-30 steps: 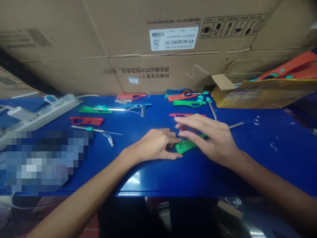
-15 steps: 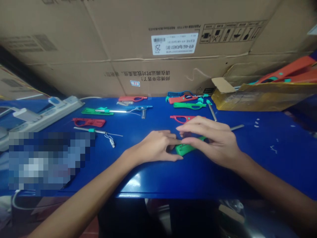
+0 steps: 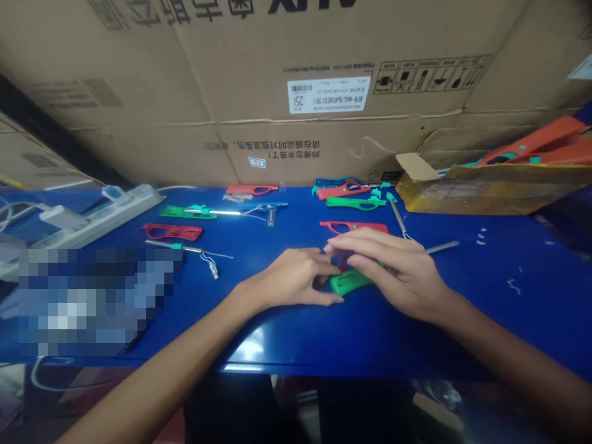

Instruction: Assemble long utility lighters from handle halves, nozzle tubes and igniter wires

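A green plastic lighter shell (image 3: 350, 281) lies on the blue table (image 3: 287, 320) between my hands. My left hand (image 3: 289, 279) rests on the table at its left end, thumb and fingers curled against it. My right hand (image 3: 393, 268) covers the shell's right part, its fingers pinched over a small dark piece I cannot make out at the shell's top. A metal tube (image 3: 441, 247) sticks out from behind my right hand.
Red (image 3: 354, 226), green (image 3: 354, 202) and blue lighter shells and metal tubes (image 3: 396, 216) lie scattered further back. A white power strip (image 3: 99, 213) sits far left. Cardboard boxes (image 3: 277, 92) wall the back, and an open carton (image 3: 490, 185) with orange parts stands at the right.
Both hands stay on the green shell; my right fingers have lowered and closed in over it. The camera has tilted slightly, shifting the scene down.
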The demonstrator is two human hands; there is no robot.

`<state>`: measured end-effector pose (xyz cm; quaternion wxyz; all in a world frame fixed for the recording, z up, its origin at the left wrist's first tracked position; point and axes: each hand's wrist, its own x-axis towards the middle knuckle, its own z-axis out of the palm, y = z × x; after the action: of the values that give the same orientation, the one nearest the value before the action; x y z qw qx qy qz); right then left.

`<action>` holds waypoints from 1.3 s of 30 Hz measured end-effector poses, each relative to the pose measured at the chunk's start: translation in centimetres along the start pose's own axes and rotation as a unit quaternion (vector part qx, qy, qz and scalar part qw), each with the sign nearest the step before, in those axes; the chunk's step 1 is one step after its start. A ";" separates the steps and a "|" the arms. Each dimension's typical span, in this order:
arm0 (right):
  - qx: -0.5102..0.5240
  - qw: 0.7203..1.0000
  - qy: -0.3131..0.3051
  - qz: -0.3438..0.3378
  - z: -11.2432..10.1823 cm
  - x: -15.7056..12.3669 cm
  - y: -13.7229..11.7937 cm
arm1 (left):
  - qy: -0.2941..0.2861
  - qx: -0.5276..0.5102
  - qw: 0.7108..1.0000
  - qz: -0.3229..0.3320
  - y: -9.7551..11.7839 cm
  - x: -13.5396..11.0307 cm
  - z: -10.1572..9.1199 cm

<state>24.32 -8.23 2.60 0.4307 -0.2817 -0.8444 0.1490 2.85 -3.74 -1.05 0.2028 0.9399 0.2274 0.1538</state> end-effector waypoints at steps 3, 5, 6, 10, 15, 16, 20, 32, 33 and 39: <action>0.014 1.000 -0.010 0.013 -0.2 0.0 0.0 | -0.003 0.004 1.000 0.002 0.0 -0.1 0.0; 0.024 1.000 0.015 0.013 -0.1 0.1 0.1 | -0.001 0.003 1.000 0.003 0.0 -0.1 0.0; 0.024 0.999 0.029 0.013 0.0 0.1 0.2 | -0.001 0.002 1.000 0.002 0.0 -0.1 0.0; 0.009 0.999 0.050 -0.002 0.1 0.2 0.3 | -0.007 0.004 1.000 -0.014 0.3 0.0 0.0; 0.004 1.000 -0.027 -0.006 -0.5 0.2 -0.1 | 0.000 -0.001 1.000 -0.025 0.5 0.1 0.1; 0.006 1.000 -0.030 -0.001 -0.6 0.2 -0.1 | 0.003 0.000 1.000 -0.026 0.5 0.1 0.1; 0.032 0.999 0.017 0.004 -0.3 0.2 -0.1 | 0.002 0.001 0.999 -0.033 0.5 0.1 0.1; 0.032 0.999 -0.016 0.006 -0.8 0.7 -0.1 | -0.005 0.003 0.999 -0.037 0.5 0.1 0.0; 0.036 0.999 -0.007 0.006 -0.8 0.7 -0.1 | -0.009 0.001 0.999 -0.037 0.6 0.1 0.0; 0.058 0.998 0.011 0.007 -0.6 0.7 -0.4 | -0.009 -0.004 0.998 -0.057 1.6 0.3 0.4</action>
<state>24.35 -8.10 3.55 0.4547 -0.2643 -0.8273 0.1972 3.79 -5.03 -0.65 0.2166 0.9261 0.2779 0.1345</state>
